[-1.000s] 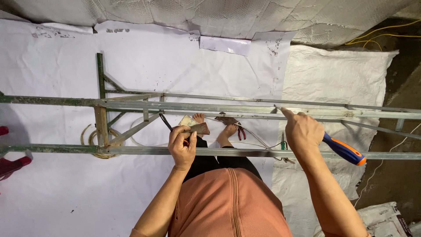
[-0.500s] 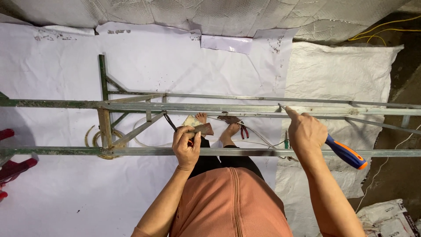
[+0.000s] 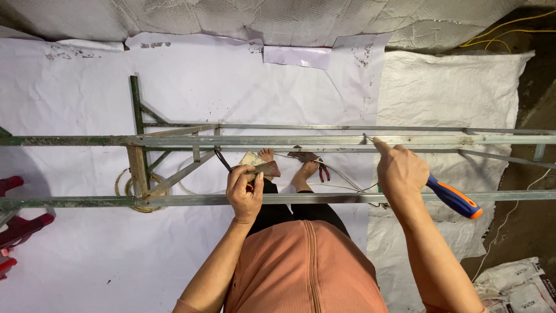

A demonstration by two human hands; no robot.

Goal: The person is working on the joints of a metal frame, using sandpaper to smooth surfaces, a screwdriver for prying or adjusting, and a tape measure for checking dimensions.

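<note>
Over the frame (image 3: 324, 141), I'm gripping a screwdriver (image 3: 453, 197) in my right hand (image 3: 401, 172).
Its handle is pointing right and down; my left hand (image 3: 244, 189) is pinching a scraper (image 3: 259, 167).

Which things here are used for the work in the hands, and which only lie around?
In use: left hand with scraper; right hand with blue-orange tool; metal frame; wire.
Lying about: pliers; red object; printed bags.

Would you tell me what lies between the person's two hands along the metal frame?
In the head view, between the left hand and right hand run the frame rails; below them show two bare feet, red-handled pliers and thin wire.
</note>
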